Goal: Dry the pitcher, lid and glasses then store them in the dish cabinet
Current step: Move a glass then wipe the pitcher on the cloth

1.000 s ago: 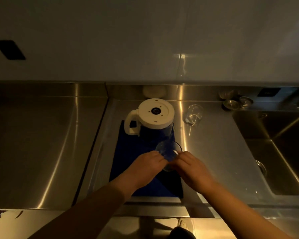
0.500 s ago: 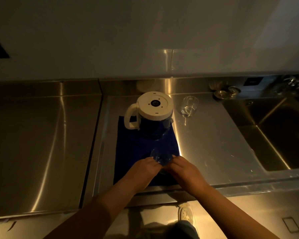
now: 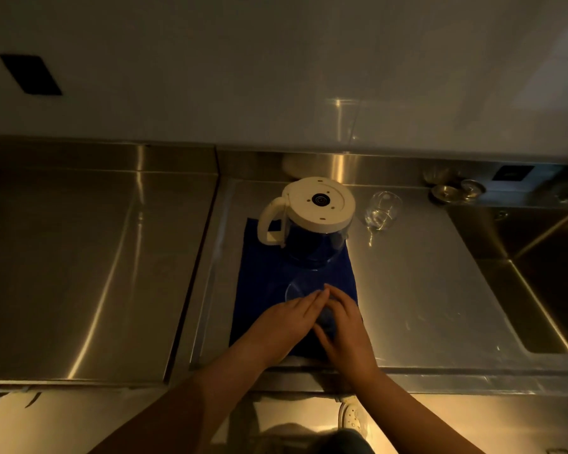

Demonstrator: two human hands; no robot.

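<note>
Glass lies between both hands on the cloth, in front of the pitcher; left hand and right hand cup it equally.

blue cloth; cream-white pitcher base, perhaps tinted by the light; steel-grey counter

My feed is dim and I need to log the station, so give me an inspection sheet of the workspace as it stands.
Surface: stainless steel counter, with a blue towel spread on it.
Job's things: pitcher upright on the towel with its white lid on; one glass on bare steel beside it; another glass over the towel.
Clutter: small metal items by the sink.
Hands: left hand and right hand both cup the near glass.
Cables: nothing seen.
Surroundings: pale wall.
</note>
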